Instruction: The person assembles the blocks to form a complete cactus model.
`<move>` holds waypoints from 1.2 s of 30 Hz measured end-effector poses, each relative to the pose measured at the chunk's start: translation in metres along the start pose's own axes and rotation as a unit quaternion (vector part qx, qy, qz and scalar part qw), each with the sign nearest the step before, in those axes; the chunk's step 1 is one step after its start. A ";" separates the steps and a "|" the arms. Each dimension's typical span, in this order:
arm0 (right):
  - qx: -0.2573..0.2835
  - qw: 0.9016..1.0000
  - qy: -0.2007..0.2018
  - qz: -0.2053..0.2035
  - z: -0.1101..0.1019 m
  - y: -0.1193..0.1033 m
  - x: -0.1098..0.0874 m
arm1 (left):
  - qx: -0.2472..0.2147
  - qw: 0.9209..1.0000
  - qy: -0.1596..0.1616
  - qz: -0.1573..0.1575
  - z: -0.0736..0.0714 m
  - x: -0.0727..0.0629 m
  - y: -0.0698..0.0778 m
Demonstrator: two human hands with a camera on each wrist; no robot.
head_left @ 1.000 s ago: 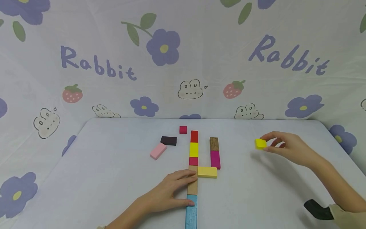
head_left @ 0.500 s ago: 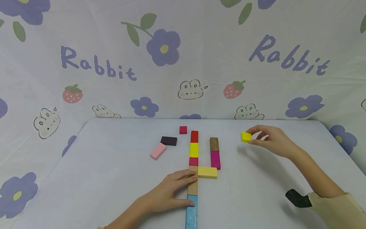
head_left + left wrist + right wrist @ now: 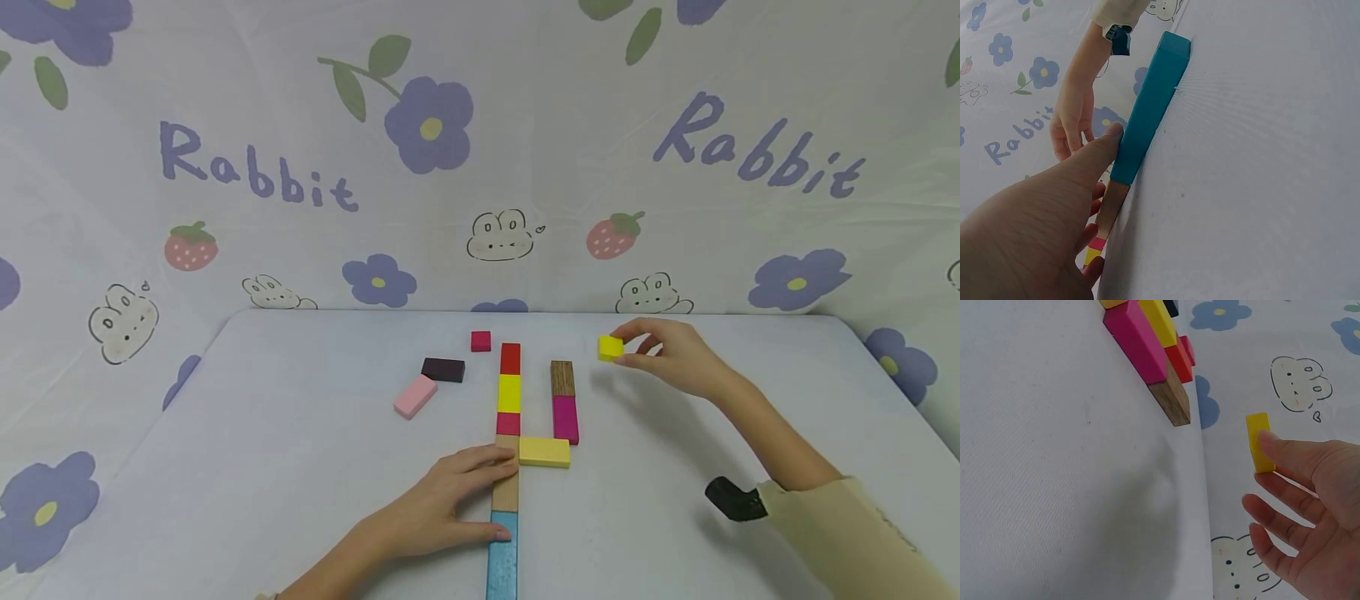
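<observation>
Between thumb and fingers, my right hand (image 3: 675,358) pinches a small yellow block (image 3: 610,348), raised above the table at the right. In the right wrist view the yellow block (image 3: 1260,439) is upright, with the other fingers spread below it. My left hand (image 3: 435,508) rests along a straight line of blocks, fingertips on the tan wooden block (image 3: 506,493) and thumb on the long blue block (image 3: 502,562). Further up the line are a crimson block (image 3: 507,424), a yellow block (image 3: 509,393) and a red block (image 3: 511,358).
A pale yellow block (image 3: 544,452) juts right from the line. Behind it, a magenta block (image 3: 566,419) and brown wood-grain block (image 3: 562,378) form a second row. Left of the line lie a pink block (image 3: 416,397), black block (image 3: 443,370) and small crimson cube (image 3: 481,341).
My right hand has carried the yellow block left and slightly toward the back, closer to the brown block. My left hand and the blocks on the table have stayed put.
</observation>
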State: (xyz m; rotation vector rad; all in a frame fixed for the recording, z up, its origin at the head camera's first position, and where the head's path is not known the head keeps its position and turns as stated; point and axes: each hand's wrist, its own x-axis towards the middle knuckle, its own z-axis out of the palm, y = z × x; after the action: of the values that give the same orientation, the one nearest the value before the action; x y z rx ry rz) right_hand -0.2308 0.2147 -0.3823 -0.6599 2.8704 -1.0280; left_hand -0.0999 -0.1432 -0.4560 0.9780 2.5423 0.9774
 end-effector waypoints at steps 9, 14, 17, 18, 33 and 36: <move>-0.004 1.000 0.004 -0.004 0.017 -0.003 0.019 | -0.001 1.000 -0.003 -0.004 0.000 0.000 0.000; -0.009 1.000 0.001 -0.005 0.027 -0.008 0.030 | -0.003 1.000 -0.006 -0.009 0.000 0.000 0.000; -0.009 1.000 -0.002 -0.002 0.032 -0.011 0.037 | -0.004 1.000 -0.007 -0.007 0.000 0.000 0.000; -0.010 1.000 -0.004 0.000 0.034 -0.012 0.039 | -0.005 1.000 -0.006 -0.006 0.000 0.000 0.000; -0.003 1.000 -0.023 0.013 0.060 -0.022 0.069 | -0.008 1.000 -0.003 0.004 0.000 0.000 0.000; -0.001 1.000 -0.027 0.010 0.064 -0.023 0.073 | -0.009 1.000 -0.004 0.004 0.000 0.000 0.000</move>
State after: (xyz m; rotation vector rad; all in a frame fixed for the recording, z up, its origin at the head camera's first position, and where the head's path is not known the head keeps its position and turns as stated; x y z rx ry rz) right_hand -0.2788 0.1313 -0.4099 -0.6467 2.8260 -0.9885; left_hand -0.0997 -0.1436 -0.4557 0.9849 2.5204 0.9954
